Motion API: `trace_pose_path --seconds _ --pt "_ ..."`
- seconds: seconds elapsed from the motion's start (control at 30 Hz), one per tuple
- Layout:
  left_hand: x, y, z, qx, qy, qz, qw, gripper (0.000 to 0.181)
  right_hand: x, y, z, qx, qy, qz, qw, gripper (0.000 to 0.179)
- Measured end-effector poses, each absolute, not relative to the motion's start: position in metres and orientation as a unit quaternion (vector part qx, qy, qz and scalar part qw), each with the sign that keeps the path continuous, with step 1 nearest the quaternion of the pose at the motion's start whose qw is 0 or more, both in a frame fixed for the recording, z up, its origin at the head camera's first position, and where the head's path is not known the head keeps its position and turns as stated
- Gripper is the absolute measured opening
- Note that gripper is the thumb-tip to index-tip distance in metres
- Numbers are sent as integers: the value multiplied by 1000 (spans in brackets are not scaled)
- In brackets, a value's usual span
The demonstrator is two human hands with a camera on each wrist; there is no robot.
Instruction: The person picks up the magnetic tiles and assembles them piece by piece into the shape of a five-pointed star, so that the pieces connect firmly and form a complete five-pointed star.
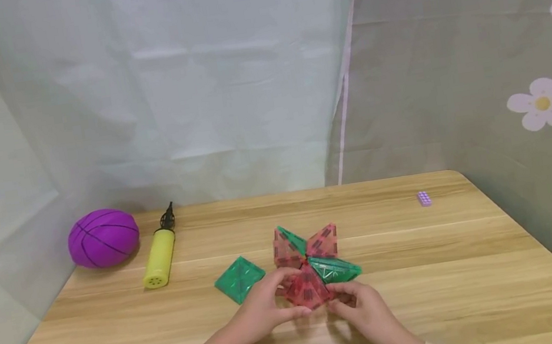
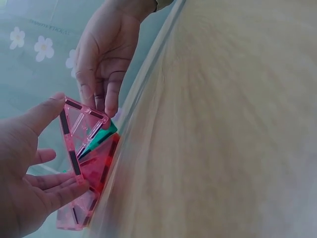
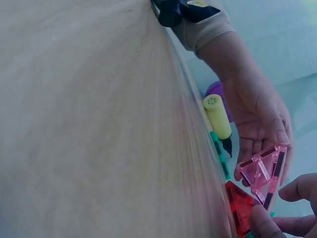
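Note:
A star-shaped cluster of magnetic tiles stands on the table, with red tiles (image 1: 321, 242) and a green tile (image 1: 334, 269) meeting at its middle. At the near side is a red triangular magnetic tile (image 2: 85, 124), tilted up. My left hand (image 1: 260, 307) grips this tile from the left, its thumb at one corner and fingers at another. From the right, my right hand (image 1: 365, 308) pinches its near right corner between thumb and fingers. Close by the left hand lies a separate green pyramid of tiles (image 1: 240, 279).
At the back left are a purple ball (image 1: 104, 238) and a yellow hand pump (image 1: 159, 257) with a black nozzle. A small purple studded block (image 1: 424, 198) lies at the back right. Curtains (image 1: 241, 82) hang behind the wooden table (image 1: 457, 275).

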State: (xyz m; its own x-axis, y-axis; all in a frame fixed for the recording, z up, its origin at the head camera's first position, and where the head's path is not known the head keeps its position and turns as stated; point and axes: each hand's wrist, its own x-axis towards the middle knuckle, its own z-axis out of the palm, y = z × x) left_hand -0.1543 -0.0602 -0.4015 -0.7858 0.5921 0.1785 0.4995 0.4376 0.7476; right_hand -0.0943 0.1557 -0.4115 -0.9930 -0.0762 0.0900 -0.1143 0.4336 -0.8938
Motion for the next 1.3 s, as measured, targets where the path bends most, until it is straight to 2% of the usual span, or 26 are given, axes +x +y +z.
trace_pose_path --seconds 0.23,0.47,0.8,1.07,1.3 --pt "-154 -59 -404 321 851 413 49 66 -90 153 -411 52 -857 511 43 38" --pt "-155 -59 -407 329 854 400 39 66 -88 151 -411 60 -865 497 43 40" --pt "-154 -57 -407 339 866 369 12 62 -87 150 -409 72 -892 442 66 35" --pt "-153 -59 -403 341 865 367 8 61 -87 151 -404 91 -890 444 60 35" --pt "-153 -66 -389 354 867 352 -11 61 -93 155 -385 129 -898 420 40 38"
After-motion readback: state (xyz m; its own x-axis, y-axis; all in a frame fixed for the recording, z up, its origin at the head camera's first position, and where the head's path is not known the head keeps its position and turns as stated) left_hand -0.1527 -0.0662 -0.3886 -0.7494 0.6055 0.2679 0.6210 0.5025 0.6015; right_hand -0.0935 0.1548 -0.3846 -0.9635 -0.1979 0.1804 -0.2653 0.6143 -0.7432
